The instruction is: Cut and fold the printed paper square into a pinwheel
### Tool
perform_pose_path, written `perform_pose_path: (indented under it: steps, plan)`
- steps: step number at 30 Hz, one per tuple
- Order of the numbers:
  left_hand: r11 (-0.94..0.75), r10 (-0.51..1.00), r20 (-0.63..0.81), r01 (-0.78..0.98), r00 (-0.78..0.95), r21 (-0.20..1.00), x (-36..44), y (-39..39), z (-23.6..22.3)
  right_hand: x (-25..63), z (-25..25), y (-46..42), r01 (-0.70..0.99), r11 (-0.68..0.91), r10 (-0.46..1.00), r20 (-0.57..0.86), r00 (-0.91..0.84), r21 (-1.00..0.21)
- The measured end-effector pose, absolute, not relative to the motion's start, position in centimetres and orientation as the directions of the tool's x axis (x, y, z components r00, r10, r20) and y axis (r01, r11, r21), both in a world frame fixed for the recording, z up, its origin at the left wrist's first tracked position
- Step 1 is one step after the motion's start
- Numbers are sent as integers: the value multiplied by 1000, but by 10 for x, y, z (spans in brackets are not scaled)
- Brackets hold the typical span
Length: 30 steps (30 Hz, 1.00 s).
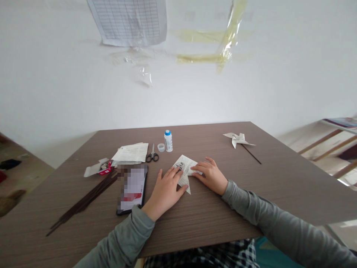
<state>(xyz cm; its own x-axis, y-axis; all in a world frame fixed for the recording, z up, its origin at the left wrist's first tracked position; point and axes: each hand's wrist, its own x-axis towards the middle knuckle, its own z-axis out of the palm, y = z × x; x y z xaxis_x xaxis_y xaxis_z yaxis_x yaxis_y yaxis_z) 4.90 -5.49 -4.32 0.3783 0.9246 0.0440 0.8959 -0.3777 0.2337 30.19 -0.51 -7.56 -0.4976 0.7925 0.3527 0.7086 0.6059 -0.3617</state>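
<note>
A cut and partly folded sheet of printed paper (185, 162) lies on the table between my hands, with pointed corners and a dark printed figure on it. Across its left side rests my left hand (169, 188), fingers stretched out and pressing it, thumb near the lower point. My right hand (210, 175) has its fingertips together on the right flap of the paper, pinching it; part of that flap is hidden. Beyond the paper stand a white glue bottle (168, 142) with a blue top and a small translucent cap (161, 147).
Scissors (152, 155), a stack of printed paper (131, 153), an opened small red box (104, 167), thin dark sticks (83, 199) and a phone (134, 190) lie to the left. A paper pinwheel (238, 139) on a stick lies at the right. A wall borders the table's far edge.
</note>
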Motion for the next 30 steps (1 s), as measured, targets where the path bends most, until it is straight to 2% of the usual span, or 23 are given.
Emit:
perform_pose_path:
  steps: [15,23,30]
  plan:
    - [-347,938,87,899,337,267,59,-53,-41,304,-78,-5,663,662,749,353,-561,-351]
    - [-349,936,48,901,349,257,58,-52,-37,302,-79,-5,668,652,758,324,-566,-359]
    - [-348,935,23,906,353,241,58,-52,-30,303,-90,-2,650,704,702,420,-575,-285]
